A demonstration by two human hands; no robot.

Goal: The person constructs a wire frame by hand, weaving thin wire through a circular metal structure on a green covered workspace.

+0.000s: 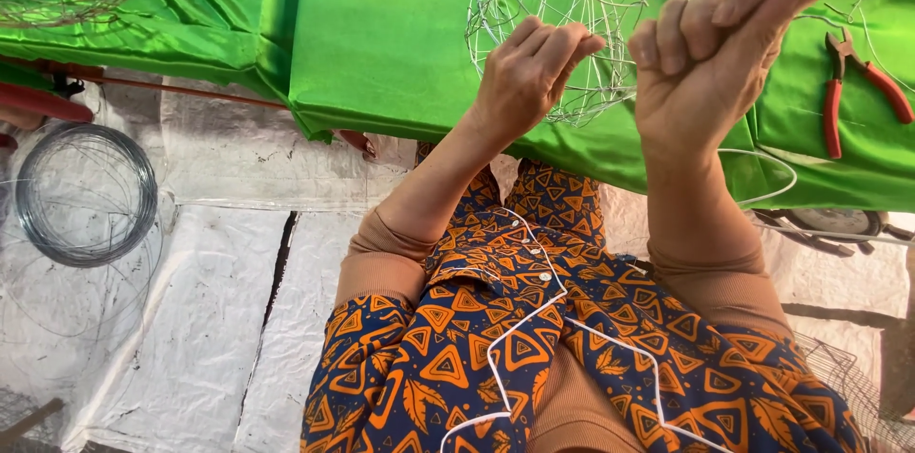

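Wire frame (572,5) on green cloth (400,43): likely light, springy, snag-prone. Left hand (529,72) and right hand (710,53) above it, fingers curled, pinching strands; grip crossings.

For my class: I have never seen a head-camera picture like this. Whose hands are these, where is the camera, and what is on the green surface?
The one picture comes from a camera worn on a person's head, looking down, so the two bare hands are the wearer's own. Both are raised and closed at a frame of thin bent wire standing on a green cloth. The left hand pinches the wire; the right hand is a closed fist beside it, and what it grips is hidden. On the cloth to the right lie red-handled pliers. Lower left, on pale plastic sheeting, lies a coil of grey wire. The patterned orange and blue garment is the wearer's.
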